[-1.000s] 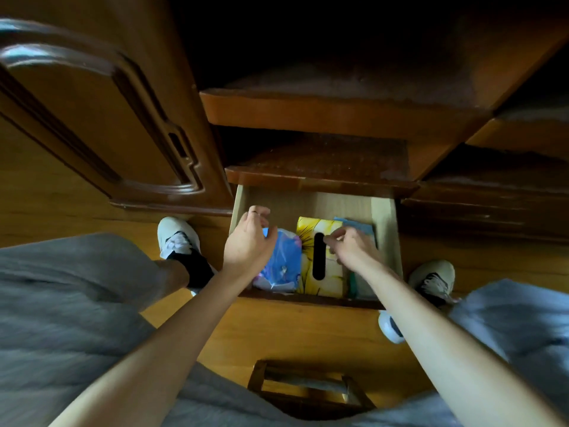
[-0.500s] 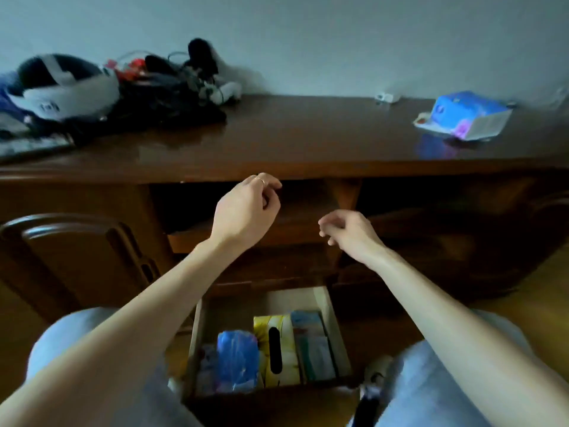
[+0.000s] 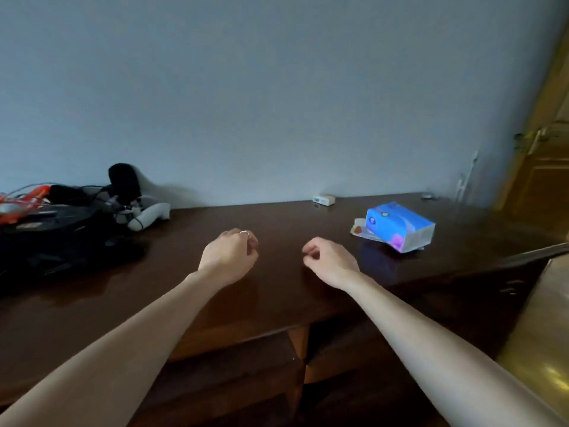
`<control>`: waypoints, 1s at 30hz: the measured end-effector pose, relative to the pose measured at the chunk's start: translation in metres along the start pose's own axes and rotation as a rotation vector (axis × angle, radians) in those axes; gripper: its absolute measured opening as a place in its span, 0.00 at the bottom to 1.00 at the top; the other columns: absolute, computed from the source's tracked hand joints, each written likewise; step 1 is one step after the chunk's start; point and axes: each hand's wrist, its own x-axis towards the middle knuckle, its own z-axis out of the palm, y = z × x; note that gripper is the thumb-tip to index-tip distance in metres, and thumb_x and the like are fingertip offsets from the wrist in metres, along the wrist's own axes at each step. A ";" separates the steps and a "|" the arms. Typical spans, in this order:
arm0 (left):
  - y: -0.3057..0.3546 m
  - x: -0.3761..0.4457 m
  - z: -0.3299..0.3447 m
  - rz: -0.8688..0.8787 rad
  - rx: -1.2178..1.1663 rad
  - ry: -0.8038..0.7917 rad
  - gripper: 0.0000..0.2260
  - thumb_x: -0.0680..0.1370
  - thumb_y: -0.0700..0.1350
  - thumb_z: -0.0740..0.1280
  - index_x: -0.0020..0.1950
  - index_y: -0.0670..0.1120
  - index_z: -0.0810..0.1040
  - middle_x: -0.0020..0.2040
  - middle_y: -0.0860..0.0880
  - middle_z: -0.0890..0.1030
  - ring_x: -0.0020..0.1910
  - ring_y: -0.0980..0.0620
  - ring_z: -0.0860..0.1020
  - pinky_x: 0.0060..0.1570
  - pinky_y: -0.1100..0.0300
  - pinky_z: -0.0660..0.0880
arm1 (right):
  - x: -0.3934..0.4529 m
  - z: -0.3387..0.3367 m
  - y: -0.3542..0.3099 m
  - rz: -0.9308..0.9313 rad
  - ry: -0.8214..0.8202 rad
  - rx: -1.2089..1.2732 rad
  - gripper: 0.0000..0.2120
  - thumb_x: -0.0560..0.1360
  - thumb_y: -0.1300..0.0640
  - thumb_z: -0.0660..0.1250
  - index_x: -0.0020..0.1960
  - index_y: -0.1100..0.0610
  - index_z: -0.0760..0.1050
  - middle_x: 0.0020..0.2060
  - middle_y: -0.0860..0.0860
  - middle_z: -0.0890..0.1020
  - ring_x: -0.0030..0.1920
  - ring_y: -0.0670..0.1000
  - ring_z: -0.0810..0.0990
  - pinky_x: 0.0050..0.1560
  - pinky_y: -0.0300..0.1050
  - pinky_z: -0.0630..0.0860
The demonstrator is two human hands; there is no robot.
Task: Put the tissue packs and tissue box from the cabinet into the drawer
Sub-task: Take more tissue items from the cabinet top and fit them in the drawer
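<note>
So both hands are up over the dark brown wooden cabinet top (image 3: 277,217), holding nothing. Left hand (image 3: 229,257) and right hand (image 3: 331,261) just have loosely curled fingers. A blue plastic-wrapped tissue pack (image 3: 400,224) sits on the top off to the right, well apart from the right hand. Black tangle of gear (image 3: 61,223) sits far left.

Both bare forearms reach fwd from the near corners, converging toward centre. Left hand (image 3: 228,255): back up, fingers loosely curled w/ nothing in them, ring (image 3: 244,232) on one finger. Right hand (image 3: 331,261): just right of the left, not touching it, fingers (image 3: 308,248) likewise loosely curled and empty, thumb side turned left.
</note>
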 end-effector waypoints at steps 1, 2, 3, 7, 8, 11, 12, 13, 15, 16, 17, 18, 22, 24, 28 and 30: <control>0.006 0.019 0.010 0.013 -0.016 -0.018 0.09 0.76 0.47 0.64 0.55 0.54 0.80 0.52 0.53 0.79 0.56 0.49 0.77 0.53 0.54 0.76 | 0.017 -0.002 0.008 0.005 0.015 -0.013 0.10 0.77 0.47 0.67 0.58 0.42 0.78 0.54 0.39 0.83 0.58 0.45 0.81 0.51 0.44 0.74; 0.013 0.039 0.021 0.031 -0.029 -0.033 0.10 0.76 0.47 0.64 0.55 0.54 0.80 0.53 0.53 0.79 0.57 0.49 0.77 0.54 0.53 0.76 | 0.036 -0.004 0.016 0.015 0.034 -0.025 0.10 0.77 0.48 0.66 0.58 0.43 0.78 0.54 0.40 0.83 0.58 0.45 0.81 0.51 0.44 0.73; 0.020 0.058 0.032 0.049 -0.036 -0.044 0.10 0.77 0.47 0.64 0.56 0.54 0.80 0.53 0.52 0.79 0.58 0.49 0.76 0.54 0.53 0.76 | 0.057 -0.006 0.023 0.032 0.053 -0.040 0.11 0.77 0.48 0.66 0.58 0.43 0.78 0.55 0.40 0.83 0.59 0.46 0.81 0.51 0.44 0.72; 0.029 0.126 0.080 0.095 0.004 -0.055 0.12 0.79 0.49 0.62 0.61 0.53 0.78 0.58 0.50 0.77 0.62 0.48 0.72 0.58 0.52 0.72 | 0.153 -0.009 0.049 0.113 0.059 -0.125 0.19 0.78 0.48 0.66 0.68 0.47 0.74 0.66 0.48 0.78 0.66 0.53 0.77 0.59 0.49 0.74; 0.026 0.141 0.092 0.100 0.025 -0.049 0.13 0.80 0.50 0.61 0.63 0.53 0.77 0.59 0.50 0.77 0.63 0.47 0.72 0.60 0.52 0.71 | 0.177 -0.007 0.054 0.130 0.055 -0.144 0.21 0.78 0.47 0.66 0.70 0.48 0.72 0.68 0.51 0.76 0.68 0.56 0.75 0.62 0.53 0.74; 0.007 0.178 0.118 0.093 0.029 -0.037 0.18 0.80 0.55 0.61 0.68 0.52 0.74 0.66 0.49 0.75 0.68 0.47 0.68 0.66 0.51 0.67 | 0.245 0.002 0.067 0.177 0.094 -0.195 0.26 0.79 0.47 0.66 0.74 0.52 0.67 0.70 0.55 0.72 0.70 0.59 0.71 0.60 0.55 0.73; 0.001 0.187 0.125 0.083 0.003 -0.042 0.20 0.80 0.57 0.61 0.70 0.52 0.73 0.67 0.49 0.74 0.70 0.47 0.67 0.67 0.50 0.65 | 0.266 0.004 0.071 0.187 0.113 -0.202 0.26 0.79 0.47 0.66 0.75 0.54 0.66 0.71 0.56 0.72 0.71 0.60 0.70 0.60 0.55 0.73; -0.004 0.194 0.131 0.070 -0.027 -0.043 0.22 0.80 0.59 0.61 0.71 0.51 0.72 0.68 0.48 0.73 0.71 0.47 0.66 0.69 0.49 0.64 | 0.285 0.006 0.076 0.197 0.125 -0.209 0.27 0.80 0.47 0.66 0.75 0.55 0.66 0.71 0.56 0.71 0.71 0.60 0.69 0.61 0.55 0.73; -0.011 0.204 0.141 0.067 -0.037 -0.018 0.26 0.80 0.63 0.59 0.72 0.50 0.70 0.69 0.47 0.72 0.71 0.46 0.66 0.69 0.48 0.63 | 0.321 0.012 0.089 0.232 0.126 -0.232 0.29 0.80 0.45 0.65 0.77 0.54 0.64 0.73 0.56 0.68 0.73 0.61 0.67 0.65 0.56 0.71; -0.013 0.205 0.145 0.087 -0.010 -0.002 0.27 0.79 0.63 0.57 0.72 0.49 0.70 0.69 0.48 0.72 0.72 0.46 0.66 0.70 0.48 0.63 | 0.337 0.015 0.095 0.250 0.111 -0.240 0.30 0.81 0.44 0.64 0.78 0.54 0.62 0.75 0.56 0.66 0.74 0.62 0.65 0.68 0.57 0.69; -0.012 0.204 0.146 0.111 0.013 0.007 0.27 0.79 0.64 0.56 0.72 0.49 0.70 0.70 0.48 0.72 0.72 0.47 0.66 0.70 0.49 0.63 | 0.349 0.019 0.101 0.269 0.086 -0.241 0.30 0.81 0.42 0.62 0.79 0.52 0.62 0.77 0.57 0.64 0.75 0.63 0.63 0.70 0.58 0.67; -0.011 0.203 0.147 0.126 0.019 0.010 0.27 0.79 0.64 0.56 0.72 0.48 0.70 0.70 0.49 0.72 0.72 0.47 0.66 0.70 0.49 0.62 | 0.360 0.023 0.107 0.295 0.059 -0.242 0.31 0.81 0.40 0.61 0.80 0.50 0.62 0.78 0.57 0.63 0.76 0.63 0.62 0.72 0.58 0.64; -0.006 0.206 0.146 0.145 0.060 0.022 0.28 0.80 0.62 0.57 0.73 0.47 0.68 0.71 0.47 0.72 0.72 0.47 0.66 0.72 0.49 0.61 | 0.373 0.037 0.112 0.294 0.040 -0.307 0.26 0.80 0.36 0.58 0.75 0.44 0.67 0.74 0.55 0.72 0.74 0.62 0.68 0.71 0.58 0.62; -0.007 0.205 0.146 0.156 0.066 0.067 0.29 0.79 0.62 0.59 0.74 0.47 0.66 0.71 0.46 0.71 0.72 0.46 0.66 0.72 0.49 0.62 | 0.361 0.038 0.102 0.197 0.021 -0.143 0.21 0.79 0.40 0.64 0.70 0.44 0.72 0.68 0.52 0.77 0.66 0.59 0.76 0.64 0.49 0.72; -0.006 0.200 0.139 0.200 0.030 0.087 0.40 0.74 0.68 0.62 0.81 0.52 0.52 0.80 0.46 0.58 0.79 0.46 0.56 0.77 0.45 0.54 | 0.317 0.026 0.065 0.062 -0.176 0.460 0.19 0.76 0.59 0.66 0.64 0.47 0.82 0.59 0.46 0.83 0.63 0.48 0.78 0.54 0.32 0.70; -0.005 0.198 0.136 0.166 -0.012 -0.026 0.44 0.73 0.73 0.61 0.82 0.56 0.48 0.82 0.49 0.53 0.80 0.47 0.50 0.78 0.43 0.51 | 0.293 0.009 0.051 0.022 -0.075 0.528 0.24 0.74 0.61 0.62 0.68 0.47 0.79 0.65 0.48 0.81 0.66 0.48 0.75 0.61 0.39 0.69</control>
